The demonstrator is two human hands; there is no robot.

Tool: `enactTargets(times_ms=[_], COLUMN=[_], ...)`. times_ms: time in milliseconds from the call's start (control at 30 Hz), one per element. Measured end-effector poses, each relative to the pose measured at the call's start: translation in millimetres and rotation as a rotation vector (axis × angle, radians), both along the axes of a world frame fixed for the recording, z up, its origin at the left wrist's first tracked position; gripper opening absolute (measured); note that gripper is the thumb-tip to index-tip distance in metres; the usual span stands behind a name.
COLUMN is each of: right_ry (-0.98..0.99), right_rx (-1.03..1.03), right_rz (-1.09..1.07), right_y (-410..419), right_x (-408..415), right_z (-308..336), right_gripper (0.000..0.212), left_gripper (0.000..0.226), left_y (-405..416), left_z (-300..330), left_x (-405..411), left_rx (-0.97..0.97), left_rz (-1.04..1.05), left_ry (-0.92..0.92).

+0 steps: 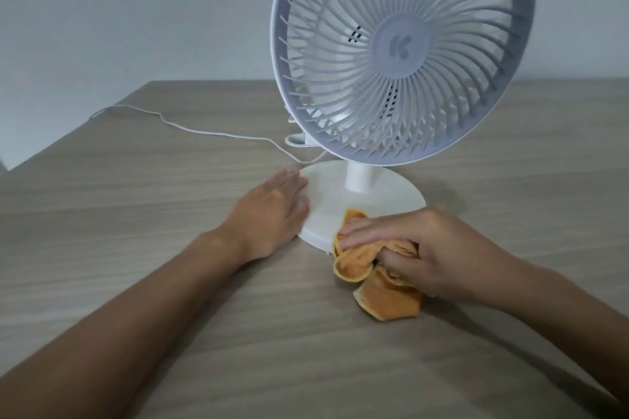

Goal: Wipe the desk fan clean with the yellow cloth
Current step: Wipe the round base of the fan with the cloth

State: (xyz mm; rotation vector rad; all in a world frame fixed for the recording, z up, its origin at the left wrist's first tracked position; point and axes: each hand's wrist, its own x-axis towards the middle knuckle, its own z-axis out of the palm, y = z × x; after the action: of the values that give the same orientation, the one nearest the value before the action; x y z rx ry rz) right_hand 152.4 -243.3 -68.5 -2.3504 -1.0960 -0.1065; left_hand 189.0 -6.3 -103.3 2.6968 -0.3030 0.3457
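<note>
Wiping the fan base, right hand [425,252] on the crumpled yellow-orange cloth [374,269], left hand [272,211] steadying.

White plastic desk fan [401,54] with round grille stands on the wood-grain worktop [136,214], head tilted back, round flat base [357,204] under it. Right hand palm-down, fingers [367,235] clenched around the cloth, pressing it on the base's near edge; part of the cloth hangs off onto the worktop. Left hand flat, palm-down, fingers released and extended, resting against the base's left rim, forearm stretched across the worktop. Thin white cable [204,131] trails left from behind the fan.
</note>
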Motion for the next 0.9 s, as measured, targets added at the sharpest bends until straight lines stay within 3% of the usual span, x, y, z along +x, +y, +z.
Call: enactTargets(times_ms=[67, 200, 300, 400, 567, 700, 900], right_ry=[-0.015, -0.270, -0.293, -0.216, 0.049, -0.041, -0.201], right_rx=[0.096, 0.106, 0.109, 0.096, -0.090, -0.073, -0.103], right_rz=[-0.041, -0.369, -0.511, -0.598, -0.513, -0.437, -0.321], right_y=[-16.3, -40.8, -41.2, -24.6, -10.9, -17.6, -14.3], right_x=[0.6, 24.1, 55.8, 87.2, 98.7, 82.2, 44.5], right_z=[7.3, 3.8, -5.6, -11.8, -17.9, -17.7, -22.8], right_gripper=[0.046, 0.037, 0.033, 0.013, 0.032, 0.026, 0.032], left_gripper=[0.046, 0.046, 0.046, 0.046, 0.057, 0.090, 0.098], left_y=[0.1, 0.9, -0.6, 1.6, 15.7, 21.3, 26.1], left_z=[-1.5, -1.4, -1.2, 1.1, 8.5, 10.7, 8.5], left_x=[-0.4, 0.7, 0.5, 0.1, 1.2, -0.4, 1.4], left_rx=[-0.008, -0.030, -0.028, -0.049, -0.146, -0.073, -0.027], left_rz=[-0.007, -0.005, -0.014, -0.009, -0.058, -0.100, -0.159], left_ry=[-0.006, 0.003, 0.011, 0.054, 0.262, 0.282, 0.280])
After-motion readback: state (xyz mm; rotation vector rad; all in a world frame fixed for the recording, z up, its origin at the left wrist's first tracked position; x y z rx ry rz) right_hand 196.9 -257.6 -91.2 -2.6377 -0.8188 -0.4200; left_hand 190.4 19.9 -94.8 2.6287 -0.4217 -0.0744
